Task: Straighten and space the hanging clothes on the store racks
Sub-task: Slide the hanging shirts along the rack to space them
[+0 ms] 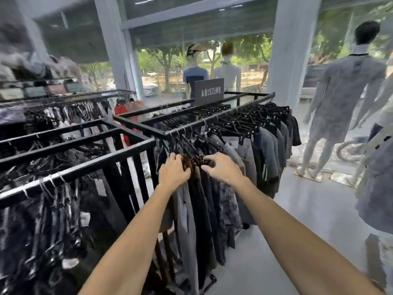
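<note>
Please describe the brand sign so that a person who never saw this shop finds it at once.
Find the black rack of dark clothes nearest the shop window. On its top, at the far side, above the hangers, stands a dark board. It alone bears large pale letters, ARISTINO.

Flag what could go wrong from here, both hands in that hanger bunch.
1. The left hand and right hand both grip the bunched hangers; pulling them apart may tangle clips or slip a garment off.
2. The dark garments below hang packed tight, so one could drag its neighbour along.
3. The bunch sits near the corner end of the rail; hangers pushed that way would likely jam.
</note>
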